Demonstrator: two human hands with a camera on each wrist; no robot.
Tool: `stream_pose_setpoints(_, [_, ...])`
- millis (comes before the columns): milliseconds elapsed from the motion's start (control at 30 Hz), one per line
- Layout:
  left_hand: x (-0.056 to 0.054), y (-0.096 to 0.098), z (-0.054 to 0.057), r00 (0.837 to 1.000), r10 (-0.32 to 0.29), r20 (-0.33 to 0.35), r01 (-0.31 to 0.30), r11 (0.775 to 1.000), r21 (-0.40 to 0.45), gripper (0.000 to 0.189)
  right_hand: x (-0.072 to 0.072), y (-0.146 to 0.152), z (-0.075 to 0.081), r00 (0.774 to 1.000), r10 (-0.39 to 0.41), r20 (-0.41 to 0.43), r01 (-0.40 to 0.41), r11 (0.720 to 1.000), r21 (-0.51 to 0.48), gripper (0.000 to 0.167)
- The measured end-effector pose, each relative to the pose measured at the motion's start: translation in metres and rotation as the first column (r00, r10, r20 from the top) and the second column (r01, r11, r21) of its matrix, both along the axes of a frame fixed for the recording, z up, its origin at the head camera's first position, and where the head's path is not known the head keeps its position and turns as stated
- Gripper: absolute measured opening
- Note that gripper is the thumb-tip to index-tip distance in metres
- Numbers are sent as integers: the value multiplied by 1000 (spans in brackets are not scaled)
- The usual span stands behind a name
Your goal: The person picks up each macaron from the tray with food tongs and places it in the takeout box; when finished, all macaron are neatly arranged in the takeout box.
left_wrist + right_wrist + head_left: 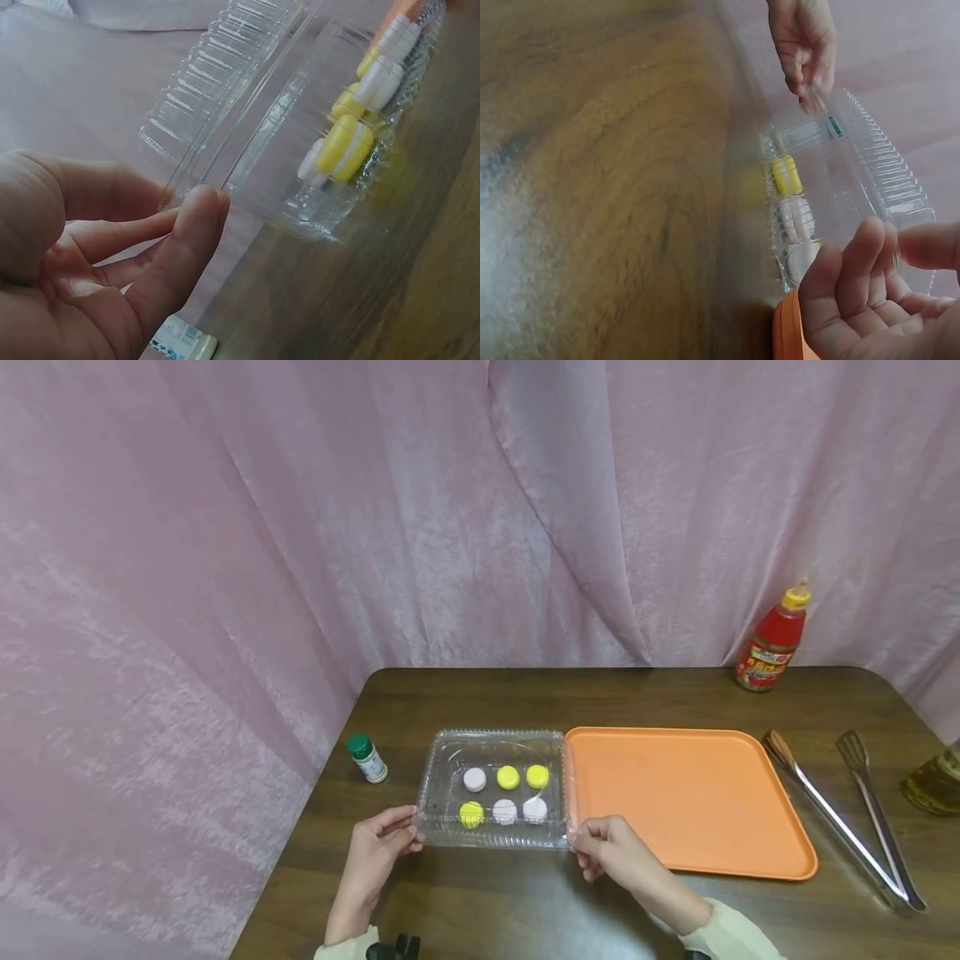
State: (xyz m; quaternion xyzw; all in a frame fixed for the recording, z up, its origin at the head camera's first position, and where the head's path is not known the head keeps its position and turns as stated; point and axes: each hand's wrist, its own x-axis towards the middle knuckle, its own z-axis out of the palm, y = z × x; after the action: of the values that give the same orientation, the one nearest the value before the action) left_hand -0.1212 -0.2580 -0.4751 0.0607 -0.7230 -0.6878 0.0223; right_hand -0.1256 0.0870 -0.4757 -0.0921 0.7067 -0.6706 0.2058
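A clear plastic clamshell box (491, 839) with ribbed sides holds several macarons, some yellow (507, 777), others whitish (505, 812). My left hand (378, 852) pinches the box's near left corner between thumb and fingers. At the near right corner, my right hand (611, 852) pinches the edge the same way. The left wrist view shows the thumb and fingertips on the thin rim, with the macarons (345, 146) low in the box. From the right wrist, the right fingers (866, 262) cover part of the box. Whether the lid is fully pressed down, I cannot tell.
An orange tray (686, 802) lies against the box's right side. Metal tongs (847, 822) rest beyond it, beside a bottle of yellowish liquid (937, 781). A red sauce bottle (771, 643) stands at the back right. Left of the box is a green-capped shaker (367, 760).
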Motion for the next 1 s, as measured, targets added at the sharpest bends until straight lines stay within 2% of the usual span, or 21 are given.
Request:
stream_pose_setpoints(267, [-4, 1, 1, 1000, -6, -13, 5, 1000, -24, 30, -2, 1, -1, 1000, -13, 21, 14, 1000, -28, 21])
stream_pose_setpoints(700, [-9, -1, 3, 1000, 9, 9, -9, 999, -38, 32, -3, -1, -6, 999, 0, 43, 3, 997, -76, 19])
stream_pose_setpoints(900, [-12, -4, 3, 999, -8, 51, 10, 999, -47, 37, -3, -1, -7, 999, 14, 35, -12, 998, -62, 23])
stream_pose_setpoints(1000, [-16, -6, 3, 997, -30, 70, 36, 996, -86, 37, -4, 2, -4, 1000, 23, -4, -23, 1000, -6, 25])
